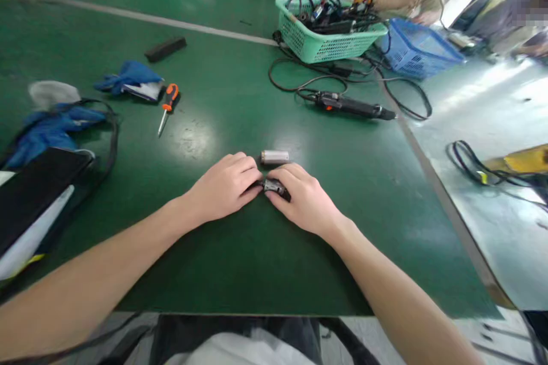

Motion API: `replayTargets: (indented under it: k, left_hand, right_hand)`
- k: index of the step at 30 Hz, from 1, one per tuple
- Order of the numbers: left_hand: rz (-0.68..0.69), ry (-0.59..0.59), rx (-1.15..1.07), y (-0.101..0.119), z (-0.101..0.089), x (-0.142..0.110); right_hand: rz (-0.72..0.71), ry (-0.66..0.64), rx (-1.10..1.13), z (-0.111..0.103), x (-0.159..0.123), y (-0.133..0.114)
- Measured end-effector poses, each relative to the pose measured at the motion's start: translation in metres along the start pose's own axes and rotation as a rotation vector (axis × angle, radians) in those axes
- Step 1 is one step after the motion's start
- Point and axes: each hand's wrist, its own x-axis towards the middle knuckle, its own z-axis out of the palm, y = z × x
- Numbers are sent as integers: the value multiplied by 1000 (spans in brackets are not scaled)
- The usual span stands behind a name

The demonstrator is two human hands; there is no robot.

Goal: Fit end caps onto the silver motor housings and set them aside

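Observation:
Between my hands, low over the green table, is a small dark metal cylindrical part (273, 185) with holes in its side. My right hand (302, 194) has its thumb and fingers closed around this part. From the left, my left hand (231, 185) pinches the part's thin dark end; the fingers cover most of what they grip. Just beyond the fingertips a silver metal cylinder (275, 157) lies on its side, touched by neither hand.
A black electric screwdriver (351, 106) with a looping cable lies ahead right, before a green basket (317, 45) of tools and a blue basket (417, 51). An orange-handled screwdriver (170, 100), blue cloths (128, 75) and a black tablet-like slab (40, 188) lie left. People sit far right.

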Motion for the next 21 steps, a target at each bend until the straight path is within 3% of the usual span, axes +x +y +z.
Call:
replayTargets:
  k: [21]
  left_hand:
    - [17, 20, -10, 0, -1, 0]
  right_hand:
    - [-26, 3, 4, 2, 3, 0]
